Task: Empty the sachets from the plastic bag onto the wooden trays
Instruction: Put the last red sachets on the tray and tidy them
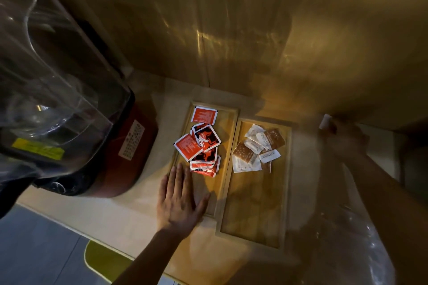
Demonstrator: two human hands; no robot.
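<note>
Sachets [203, 146] already out on both trays: red ones piled at the far end of the left tray [228, 122], brown-and-white ones at the far end of the right tray [286, 192]. Trays side by side on the counter [129, 213], long axes running away from the body, near halves bare.

Left hand [179, 201] flat and open, palm down on the near-left corner of the left tray, fingers spread, holding nothing; fingertips just short of the red pile. Right hand [342, 139] up past the far-right corner of the right tray, blurred, seemingly closed on a small white thing [325, 121], maybe a sachet, hard to say. Bag [361, 238] draped under the right forearm, clear and crinkly, looks mostly empty but can't be sure.

So the right tray sits to the left of that hand and a bit nearer the body; right hand clearly closer to it for the next drop.

Writing: white sachet label too smeared to read, red ones show only tiny print. Blender [69, 99] at left has a yellow sticker and a white spec label, both illegible.
</note>
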